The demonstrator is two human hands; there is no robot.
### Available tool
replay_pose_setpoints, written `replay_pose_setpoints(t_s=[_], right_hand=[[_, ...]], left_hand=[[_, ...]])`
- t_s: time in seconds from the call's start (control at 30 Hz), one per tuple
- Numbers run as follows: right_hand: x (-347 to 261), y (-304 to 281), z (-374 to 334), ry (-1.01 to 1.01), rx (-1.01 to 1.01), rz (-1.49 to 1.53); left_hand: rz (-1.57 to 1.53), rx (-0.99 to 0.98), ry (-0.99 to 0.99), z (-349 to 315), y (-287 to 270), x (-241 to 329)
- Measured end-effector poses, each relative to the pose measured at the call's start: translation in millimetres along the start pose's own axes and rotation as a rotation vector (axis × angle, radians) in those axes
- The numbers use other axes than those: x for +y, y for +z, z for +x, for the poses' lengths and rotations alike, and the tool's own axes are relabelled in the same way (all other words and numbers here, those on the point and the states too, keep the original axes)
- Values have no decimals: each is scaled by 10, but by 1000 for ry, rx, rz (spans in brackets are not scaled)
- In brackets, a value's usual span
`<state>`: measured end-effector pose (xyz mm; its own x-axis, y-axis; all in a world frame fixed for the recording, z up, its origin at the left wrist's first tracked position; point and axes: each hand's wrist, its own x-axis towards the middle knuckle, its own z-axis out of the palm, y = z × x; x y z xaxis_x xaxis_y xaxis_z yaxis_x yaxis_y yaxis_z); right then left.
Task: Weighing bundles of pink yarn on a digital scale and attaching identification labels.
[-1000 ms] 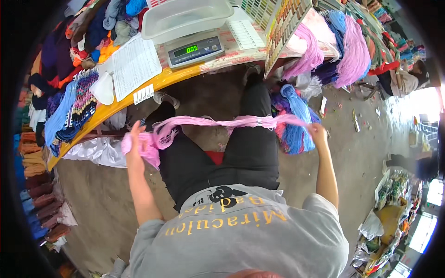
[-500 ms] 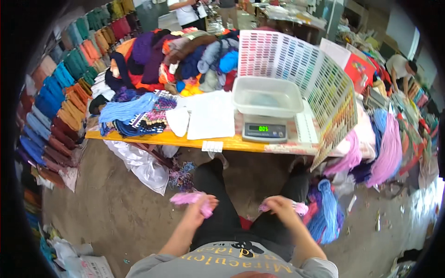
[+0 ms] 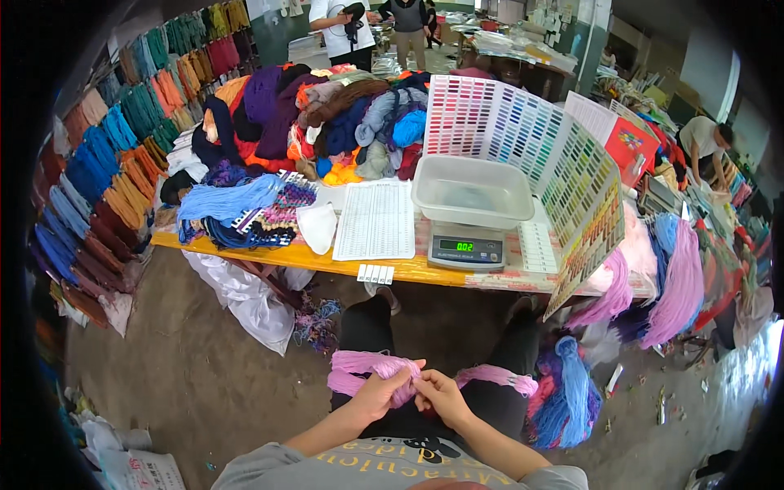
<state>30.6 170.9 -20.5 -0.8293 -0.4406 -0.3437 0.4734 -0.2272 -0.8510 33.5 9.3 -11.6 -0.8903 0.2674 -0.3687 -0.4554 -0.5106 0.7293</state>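
Over my lap, my left hand (image 3: 380, 395) is wrapped round a pink yarn hank (image 3: 359, 363), whose looped end lies toward my left thigh. My right hand (image 3: 441, 395) meets it from the right, fingers pinched on the hank's near end beside the left fingertips. A second pink hank (image 3: 500, 376) rests across my right thigh, apart from both hands. Beyond my knees is a yellow-edged table (image 3: 327, 259), bearing a digital scale (image 3: 465, 248) with a clear plastic tub (image 3: 474, 192) on top.
A folding colour-sample card (image 3: 523, 122) stands behind the tub. Mixed yarn (image 3: 318, 122) is heaped on the table, near a printed sheet (image 3: 376, 220). Blue yarn (image 3: 573, 392) hangs by my right knee. Yarn racks (image 3: 106, 180) line the left; a co-worker (image 3: 704, 147) bends at the far right.
My hands have come together from apart; the right hand left the hank on my right thigh and moved left to the one in my left hand. The scale's reading changed.
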Motion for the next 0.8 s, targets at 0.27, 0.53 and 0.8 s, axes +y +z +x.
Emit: replay_pose_setpoints(t_s=[0.27, 0.53, 0.8], right_hand=[[85, -38, -16, -130, 32, -182], [26, -41, -65, -141, 79, -42], [41, -65, -142, 180, -89, 334]], left_hand=[[-74, -60, -51, -58, 10, -36], [-212, -25, -60, -40, -10, -45], [32, -58, -15, -36, -51, 59]])
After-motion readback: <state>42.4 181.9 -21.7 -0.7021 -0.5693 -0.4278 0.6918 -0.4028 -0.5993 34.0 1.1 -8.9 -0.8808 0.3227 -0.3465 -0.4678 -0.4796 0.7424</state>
